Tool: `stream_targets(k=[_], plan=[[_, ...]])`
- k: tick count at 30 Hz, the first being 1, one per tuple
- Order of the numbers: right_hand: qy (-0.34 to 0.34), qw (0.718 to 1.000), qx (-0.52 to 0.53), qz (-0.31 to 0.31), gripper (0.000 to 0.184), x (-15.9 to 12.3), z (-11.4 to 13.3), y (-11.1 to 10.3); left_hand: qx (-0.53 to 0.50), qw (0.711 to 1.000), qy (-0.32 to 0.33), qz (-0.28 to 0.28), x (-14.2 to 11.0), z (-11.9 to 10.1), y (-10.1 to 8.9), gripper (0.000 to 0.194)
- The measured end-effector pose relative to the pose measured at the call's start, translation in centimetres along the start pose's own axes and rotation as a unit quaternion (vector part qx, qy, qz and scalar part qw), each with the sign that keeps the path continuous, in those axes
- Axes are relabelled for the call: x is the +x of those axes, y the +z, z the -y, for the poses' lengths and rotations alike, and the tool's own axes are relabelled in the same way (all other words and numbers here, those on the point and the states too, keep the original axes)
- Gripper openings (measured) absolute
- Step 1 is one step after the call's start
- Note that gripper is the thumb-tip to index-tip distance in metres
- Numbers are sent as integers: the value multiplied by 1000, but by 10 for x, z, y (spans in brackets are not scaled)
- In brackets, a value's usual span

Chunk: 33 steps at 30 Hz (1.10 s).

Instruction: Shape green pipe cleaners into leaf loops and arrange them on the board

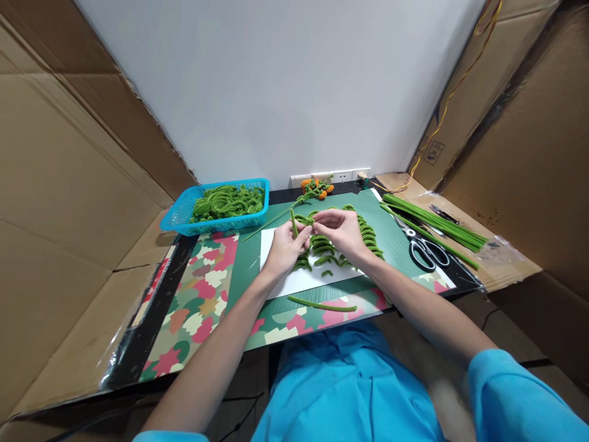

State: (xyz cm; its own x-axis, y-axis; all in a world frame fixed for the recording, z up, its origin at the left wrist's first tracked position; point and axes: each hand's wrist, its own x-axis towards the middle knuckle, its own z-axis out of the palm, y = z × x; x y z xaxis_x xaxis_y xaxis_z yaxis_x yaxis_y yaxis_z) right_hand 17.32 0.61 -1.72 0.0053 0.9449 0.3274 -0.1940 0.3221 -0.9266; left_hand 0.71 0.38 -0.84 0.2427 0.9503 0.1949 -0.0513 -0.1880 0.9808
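Green pipe cleaner (294,222) pieces are pinched between my two hands above a white sheet (294,285). My left hand (286,245) grips them from the left, with one straight length sticking up past the fingers. My right hand (340,228) closes its thumb and fingertips on the right end, touching the left fingertips. How the pieces join is hidden by the fingers. Under and beyond the hands, rows of short curved green pipe cleaner pieces (323,250) lie on the sheet. A loose straight pipe cleaner (322,305) rests nearer to me.
A blue basket (267,209) of green loops stands at the back left. Behind the hands lies an orange-flowered green stem (317,189). To the right are black-handled scissors (426,253), a bundle of long green pipe cleaners (437,222) and small snips (444,213). Cardboard walls flank the table.
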Motion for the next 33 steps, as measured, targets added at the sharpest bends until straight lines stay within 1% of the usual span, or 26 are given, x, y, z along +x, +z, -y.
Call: stream_targets(k=[3,7,12,16,19,24,28,30,33], plan=[[15,1000,6,18,36,1,2,-1,3,1000,-14,15,-2,-2,-1,51],[25,999,-1,27,42,1,4,-2,8,1000,-15,17,-4,-4,0,49],[-5,998,-56,28,42,1,7,-4,29,999,-11,26,-5,-5,0,45],[-32,996,-74,27,34,1,10,-5,44,998,-12,35,-5,-6,-2,41],[-52,994,-84,45,27,1,11,-6,49,996,-30,67,-5,-9,-4,44],[-79,986,-136,57,25,-3,10,-6,44,987,-77,136,-7,-16,-4,51],[-110,981,-144,73,25,-4,13,-9,22,981,-107,158,-9,-19,-7,52],[-133,976,-145,92,29,-4,16,-11,11,978,-123,167,-10,-19,-8,49],[-165,965,-150,138,31,-3,22,-14,2,970,-147,193,-11,-20,-11,44]])
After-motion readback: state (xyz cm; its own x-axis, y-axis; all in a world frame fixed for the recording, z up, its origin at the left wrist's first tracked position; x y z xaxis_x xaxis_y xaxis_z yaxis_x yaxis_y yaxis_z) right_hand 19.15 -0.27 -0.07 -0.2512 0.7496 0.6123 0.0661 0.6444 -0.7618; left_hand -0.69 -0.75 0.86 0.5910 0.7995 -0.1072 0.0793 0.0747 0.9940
